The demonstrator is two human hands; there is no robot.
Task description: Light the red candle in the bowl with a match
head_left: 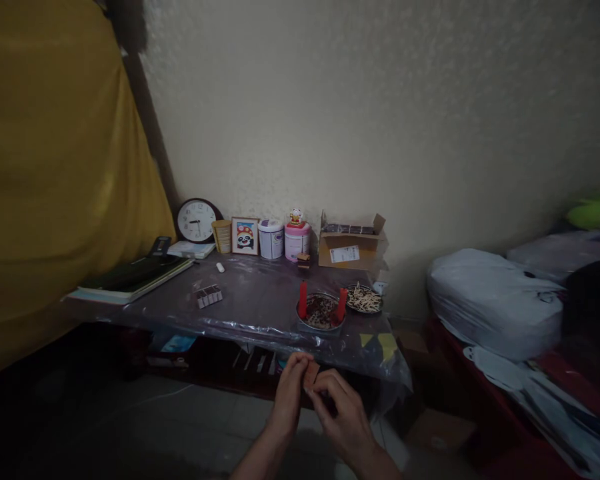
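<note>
In front of the table edge, my left hand (291, 387) has its fingers closed on one side of a small reddish-brown matchbox (311, 375). My right hand (341, 403) pinches the box from the other side with thumb and bent fingers. Whether its tray is slid out cannot be made out. Just beyond my hands, two red candles (303, 301) stand upright in a round metal bowl (322, 328) with dark bits on its bottom. A plate of loose matchsticks (364, 299) sits right of the bowl. Left of it lies a block of several matchboxes (209, 296).
A plastic-covered table (260, 293) stands against the wall. Along its back are a clock (198, 220), a framed panda picture (245, 236), two tins (271, 239) and an open carton (350, 248) of packets. White bags (495, 303) are piled at right; a yellow curtain (60, 167) hangs left.
</note>
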